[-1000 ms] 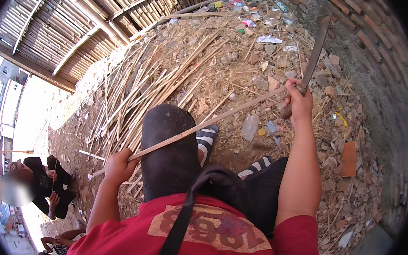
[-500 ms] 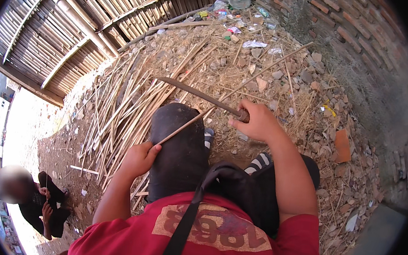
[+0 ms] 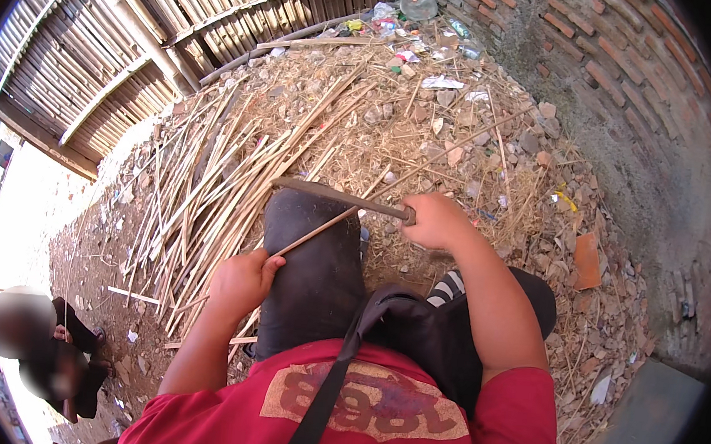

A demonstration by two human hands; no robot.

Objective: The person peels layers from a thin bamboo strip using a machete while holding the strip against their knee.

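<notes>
My left hand (image 3: 240,284) is closed around the near end of a long thin bamboo strip (image 3: 314,232). The strip slants up to the right, over my dark-trousered knee (image 3: 310,289) and out above the ground. My right hand (image 3: 439,222) grips the handle of a machete (image 3: 337,194), whose long dark blade points left. Its blade crosses the strip just beyond the knee, seemingly against it. Left of the knee lies a loose pile of bamboo strips (image 3: 223,203).
Litter and rubble (image 3: 442,83) cover the ground ahead. A bamboo wall (image 3: 127,45) stands at the far left, a brick wall (image 3: 632,102) at the right. Another person (image 3: 61,357) crouches at the lower left, and a broken orange tile (image 3: 588,261) lies to the right.
The machete has come down and nearer, its blade lying flatter across the bamboo strip. My right hand has lowered a little with it; the left keeps its grip.
</notes>
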